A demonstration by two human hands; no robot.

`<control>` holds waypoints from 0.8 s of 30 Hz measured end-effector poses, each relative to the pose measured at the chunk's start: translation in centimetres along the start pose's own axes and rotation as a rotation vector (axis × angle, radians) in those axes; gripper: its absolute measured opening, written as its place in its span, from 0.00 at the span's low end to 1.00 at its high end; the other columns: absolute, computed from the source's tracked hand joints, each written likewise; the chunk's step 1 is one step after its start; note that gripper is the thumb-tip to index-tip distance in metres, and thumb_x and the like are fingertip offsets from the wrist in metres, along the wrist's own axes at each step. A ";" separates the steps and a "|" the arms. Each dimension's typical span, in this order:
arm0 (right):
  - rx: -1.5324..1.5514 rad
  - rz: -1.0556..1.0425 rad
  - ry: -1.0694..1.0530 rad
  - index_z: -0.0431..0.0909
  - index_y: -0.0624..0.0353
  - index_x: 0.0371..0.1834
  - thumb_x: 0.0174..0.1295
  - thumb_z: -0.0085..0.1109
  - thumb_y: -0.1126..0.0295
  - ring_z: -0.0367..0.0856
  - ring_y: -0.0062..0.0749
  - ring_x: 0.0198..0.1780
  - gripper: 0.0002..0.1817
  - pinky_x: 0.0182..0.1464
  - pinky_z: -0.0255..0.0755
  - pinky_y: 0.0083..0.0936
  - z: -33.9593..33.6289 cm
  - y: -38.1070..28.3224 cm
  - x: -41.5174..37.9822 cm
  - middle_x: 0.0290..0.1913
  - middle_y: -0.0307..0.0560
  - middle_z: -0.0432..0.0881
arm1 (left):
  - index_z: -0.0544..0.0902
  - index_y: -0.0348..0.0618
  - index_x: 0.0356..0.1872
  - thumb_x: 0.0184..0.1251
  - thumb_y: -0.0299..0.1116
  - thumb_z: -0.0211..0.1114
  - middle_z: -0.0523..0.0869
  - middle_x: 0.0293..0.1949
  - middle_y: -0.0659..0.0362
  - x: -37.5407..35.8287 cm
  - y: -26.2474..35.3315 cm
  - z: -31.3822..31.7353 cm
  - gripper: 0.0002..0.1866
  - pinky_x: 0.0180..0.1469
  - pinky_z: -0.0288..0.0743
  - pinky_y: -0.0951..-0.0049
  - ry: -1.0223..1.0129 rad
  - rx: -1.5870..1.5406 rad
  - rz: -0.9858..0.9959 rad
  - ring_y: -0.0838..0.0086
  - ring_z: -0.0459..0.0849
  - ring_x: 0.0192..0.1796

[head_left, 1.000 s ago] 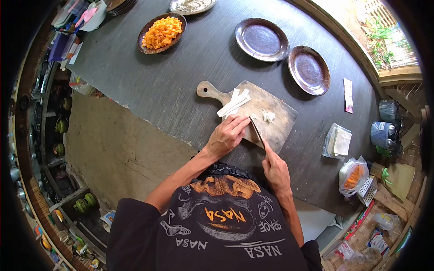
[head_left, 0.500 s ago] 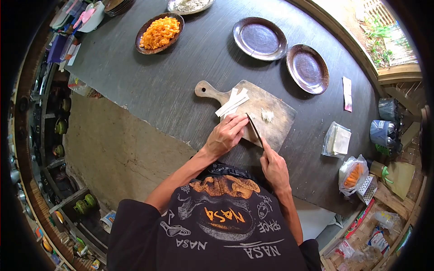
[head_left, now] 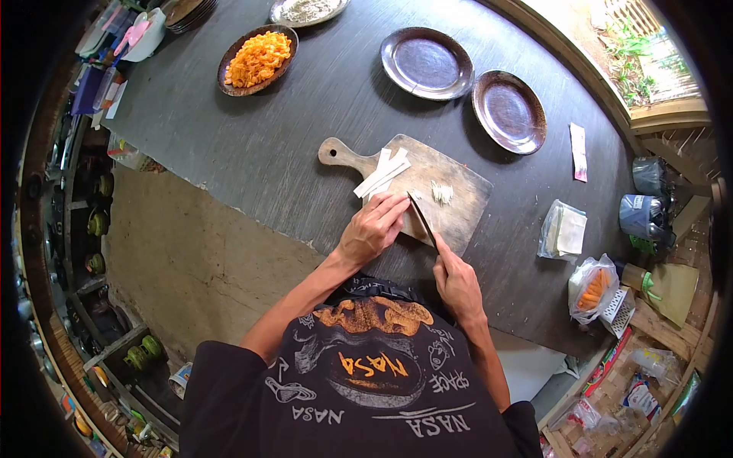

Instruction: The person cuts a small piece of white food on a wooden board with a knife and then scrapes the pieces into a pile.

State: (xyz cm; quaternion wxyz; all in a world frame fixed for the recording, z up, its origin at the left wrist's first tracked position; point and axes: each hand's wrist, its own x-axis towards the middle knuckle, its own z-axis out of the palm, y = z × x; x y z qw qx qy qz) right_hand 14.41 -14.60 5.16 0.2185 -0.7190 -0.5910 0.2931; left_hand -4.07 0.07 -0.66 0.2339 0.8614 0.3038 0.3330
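A wooden cutting board (head_left: 463, 187) lies on the dark table with its handle toward the left. My right hand (head_left: 458, 281) is wrapped round the handle of a knife (head_left: 423, 219), whose blade tip rests close to the fingertips of my left hand. Fingers bent and together, my left hand (head_left: 374, 227) presses on the board's near edge; whatever it holds is mostly hidden beneath it. White flat strips (head_left: 383, 172) lie crossed just beyond those fingers. A small heap of thin white shreds (head_left: 441, 192) sits to the right of the blade.
A bowl of orange shreds (head_left: 258, 59) and a plate of pale shreds (head_left: 309, 9) stand at the back left. Two brown plates (head_left: 427, 64) are beyond the board. On the right lie a packet (head_left: 563, 230), bagged carrots (head_left: 594, 290) and a grater (head_left: 619, 311).
The whole view has shifted slightly, so the table's things appear a little further left. Both hands and the knife keep nearly the same place on the board.
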 end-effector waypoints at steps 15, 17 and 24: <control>-0.036 0.008 -0.011 0.66 0.44 0.85 0.70 0.58 0.74 0.87 0.59 0.38 0.37 0.45 0.80 0.52 -0.1 0.6 -1.0 0.37 0.57 0.84 | 0.86 0.31 0.59 0.67 0.22 0.69 0.89 0.58 0.51 0.0 0.0 -0.1 0.19 0.66 0.82 0.64 0.000 0.019 0.036 0.60 0.85 0.62; -0.023 -0.008 0.009 0.66 0.44 0.85 0.70 0.57 0.75 0.87 0.59 0.38 0.37 0.45 0.81 0.52 0.2 0.4 -0.5 0.37 0.58 0.84 | 0.88 0.34 0.57 0.66 0.21 0.72 0.90 0.59 0.53 0.0 -0.1 0.0 0.18 0.66 0.82 0.62 -0.002 -0.005 0.005 0.60 0.86 0.62; -0.062 0.056 -0.036 0.65 0.45 0.85 0.71 0.60 0.73 0.88 0.59 0.39 0.38 0.45 0.81 0.52 -0.1 -0.8 0.2 0.39 0.59 0.85 | 0.88 0.34 0.57 0.65 0.21 0.72 0.90 0.59 0.53 0.0 0.1 0.2 0.18 0.67 0.82 0.62 0.013 0.001 -0.005 0.60 0.86 0.62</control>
